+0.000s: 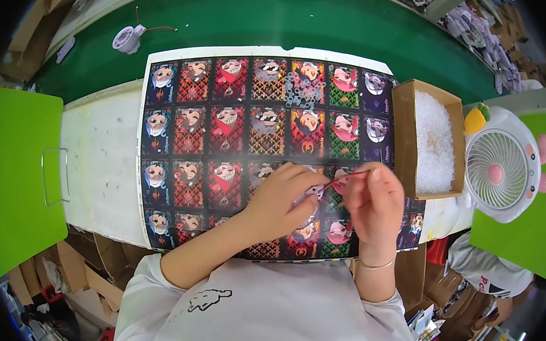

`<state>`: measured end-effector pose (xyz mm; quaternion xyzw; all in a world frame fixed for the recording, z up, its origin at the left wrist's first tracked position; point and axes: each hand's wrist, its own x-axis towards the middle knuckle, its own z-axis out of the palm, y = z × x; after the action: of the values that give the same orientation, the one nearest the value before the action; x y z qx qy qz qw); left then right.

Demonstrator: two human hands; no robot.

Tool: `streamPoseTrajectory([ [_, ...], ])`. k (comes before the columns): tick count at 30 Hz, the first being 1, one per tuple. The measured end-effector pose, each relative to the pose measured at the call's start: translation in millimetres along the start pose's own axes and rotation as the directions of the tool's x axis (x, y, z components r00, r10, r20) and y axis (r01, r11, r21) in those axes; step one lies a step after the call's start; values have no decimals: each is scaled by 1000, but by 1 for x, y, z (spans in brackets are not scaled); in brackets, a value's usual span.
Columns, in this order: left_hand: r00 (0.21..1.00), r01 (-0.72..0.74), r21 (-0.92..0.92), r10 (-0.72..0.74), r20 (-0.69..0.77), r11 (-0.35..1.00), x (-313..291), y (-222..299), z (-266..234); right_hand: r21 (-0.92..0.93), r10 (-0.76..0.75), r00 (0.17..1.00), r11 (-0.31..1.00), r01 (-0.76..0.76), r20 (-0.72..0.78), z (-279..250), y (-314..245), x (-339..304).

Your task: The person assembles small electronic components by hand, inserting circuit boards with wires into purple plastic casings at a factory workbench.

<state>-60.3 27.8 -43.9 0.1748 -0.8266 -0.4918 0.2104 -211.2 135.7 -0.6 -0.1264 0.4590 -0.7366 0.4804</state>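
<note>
Above a printed sheet on the desk, the left hand's grip is clamped on a lilac part; the right hand pinches a red wire beside it. Work seems midway: piece in hand, loose grey rings unused.

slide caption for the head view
Left hand holds a lilac part, right hand a red wire, over a cartoon-printed sheet.

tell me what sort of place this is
Likely a small-parts assembly workshop: lilac plastic parts heaped at upper right, a lilac piece with red wiring on a green surface, and a cardboard box of small translucent bits.
</note>
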Motion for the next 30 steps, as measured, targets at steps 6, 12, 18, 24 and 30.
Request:
streamPoseTrajectory([
  [6,995,94,-197,-88,43,976,0,-6,4,-759,-224,942,558,335,251,3,22,-4],
  [12,999,32,-156,-36,-22,987,0,-4,7,-813,-317,828,220,539,463,10,22,-9],
  [18,999,28,-128,-33,-37,991,-1,-5,8,-927,-344,875,33,373,340,1,1,4],
  [24,998,3,-142,-11,-56,990,-2,-6,11,-914,-338,939,-361,-186,-58,-42,8,27],
  [30,977,-5,-53,-7,-215,999,-7,-9,15,-921,-249,887,-112,373,389,-8,20,-3],
])
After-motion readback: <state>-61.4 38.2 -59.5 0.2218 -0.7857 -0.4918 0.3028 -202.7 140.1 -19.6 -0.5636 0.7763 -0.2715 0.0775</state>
